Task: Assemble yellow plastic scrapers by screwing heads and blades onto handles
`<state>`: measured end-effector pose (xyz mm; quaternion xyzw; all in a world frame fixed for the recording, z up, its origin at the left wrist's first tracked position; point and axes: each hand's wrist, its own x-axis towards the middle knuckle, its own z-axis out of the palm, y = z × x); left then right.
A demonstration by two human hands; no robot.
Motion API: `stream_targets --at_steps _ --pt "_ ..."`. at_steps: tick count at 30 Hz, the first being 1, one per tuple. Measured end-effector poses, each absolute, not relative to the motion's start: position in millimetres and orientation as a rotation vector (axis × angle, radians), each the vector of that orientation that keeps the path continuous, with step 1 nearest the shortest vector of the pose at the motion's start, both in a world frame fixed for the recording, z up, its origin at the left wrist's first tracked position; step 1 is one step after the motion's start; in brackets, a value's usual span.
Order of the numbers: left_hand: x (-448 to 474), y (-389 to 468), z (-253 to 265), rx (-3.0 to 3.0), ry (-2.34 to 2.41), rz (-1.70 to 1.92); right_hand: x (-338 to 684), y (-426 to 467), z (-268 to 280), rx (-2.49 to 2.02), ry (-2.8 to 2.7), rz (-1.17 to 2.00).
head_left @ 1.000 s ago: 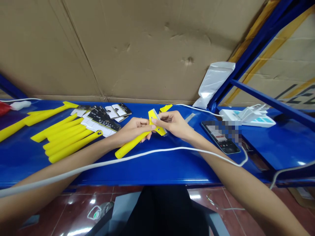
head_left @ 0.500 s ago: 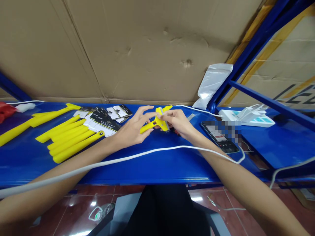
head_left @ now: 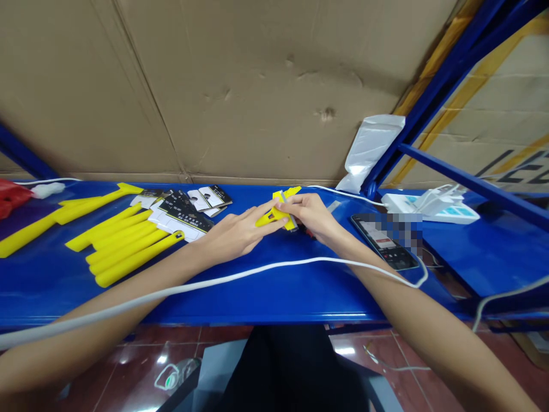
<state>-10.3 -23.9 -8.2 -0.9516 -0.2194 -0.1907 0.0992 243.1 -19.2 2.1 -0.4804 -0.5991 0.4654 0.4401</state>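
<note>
A yellow scraper [head_left: 266,218] with a wide head and a grey strip across it is held between both hands above the blue table. My left hand [head_left: 235,232] is closed on its handle, fingers stretched along both sides toward the head. At the head's right side, my right hand [head_left: 315,213] pinches the grey strip with thumb and fingers. Another yellow piece [head_left: 294,190] shows just behind the scraper. Something small and dark red, partly hidden, lies under my right hand. Left of my left hand are several yellow tube-like handles [head_left: 132,260] and printed cards [head_left: 182,214].
A white cable [head_left: 266,264] crosses in front of my forearms. To the right lie a phone [head_left: 386,243] and a white power strip [head_left: 450,213] with plugs. A plastic bag [head_left: 371,149] leans against the blue frame. Longer yellow pieces [head_left: 32,232] and a red bag [head_left: 12,197] are far left.
My left hand has moved right along the scraper, and its raised fingers have come down over the handle close to the head. My right hand stays at the grey strip.
</note>
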Motion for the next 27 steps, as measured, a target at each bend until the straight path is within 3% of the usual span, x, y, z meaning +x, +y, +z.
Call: stream_targets --at_steps 12,18,22,27 --pt "-9 -22 -8 -2.814 -0.681 -0.642 242 -21 3 -1.140 -1.497 1.172" --pt "-7 -24 -4 -3.026 -0.832 -0.881 239 -27 11 -1.052 -1.464 1.222" --pt "-1 -23 -7 -3.140 -0.905 -1.335 238 -30 19 -0.997 -1.462 1.271" --pt "4 -18 3 -3.171 -1.230 -2.384 242 -29 28 -0.947 -1.418 1.159"
